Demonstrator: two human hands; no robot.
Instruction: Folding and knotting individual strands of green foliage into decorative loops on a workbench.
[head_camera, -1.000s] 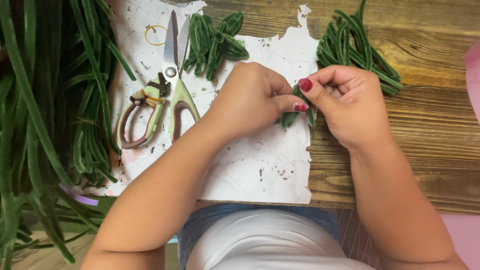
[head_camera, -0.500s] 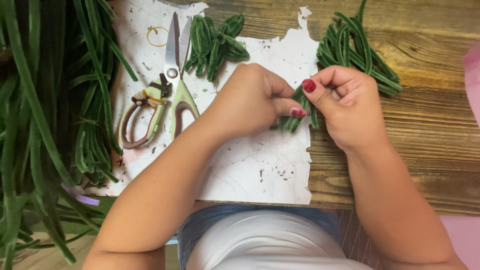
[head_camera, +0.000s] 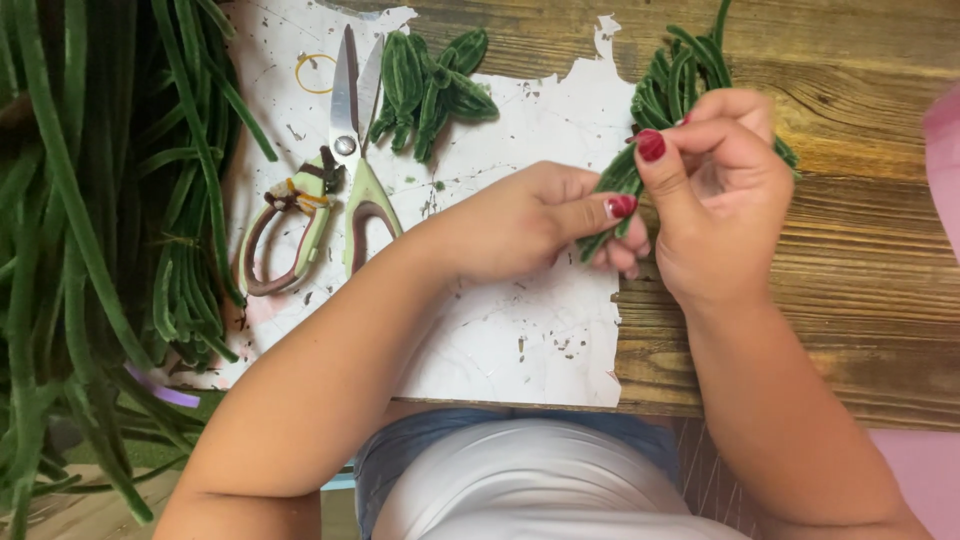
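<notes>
Both hands meet over the right edge of a torn white paper sheet (head_camera: 520, 340) on a wooden table (head_camera: 860, 260). My left hand (head_camera: 530, 220) and my right hand (head_camera: 715, 200) pinch the same small bunch of short green bean pieces (head_camera: 612, 192), held between thumbs and fingertips. The bunch slants from lower left to upper right, and its upper end reaches a pile of cut green beans (head_camera: 680, 80) lying behind my right hand. A second pile of cut bean pieces (head_camera: 430, 85) lies on the paper at the top centre.
Kitchen scissors (head_camera: 335, 190) with green and brown handles lie shut on the paper, left of my left forearm. A rubber band (head_camera: 315, 72) sits near the blade tips. A large heap of long green beans (head_camera: 90, 250) fills the left side. Pink cloth (head_camera: 945, 160) shows at the right edge.
My right hand has lifted and turned the bunch up toward the pile behind it. My left hand stays on the lower end. Scissors and piles are unmoved.
</notes>
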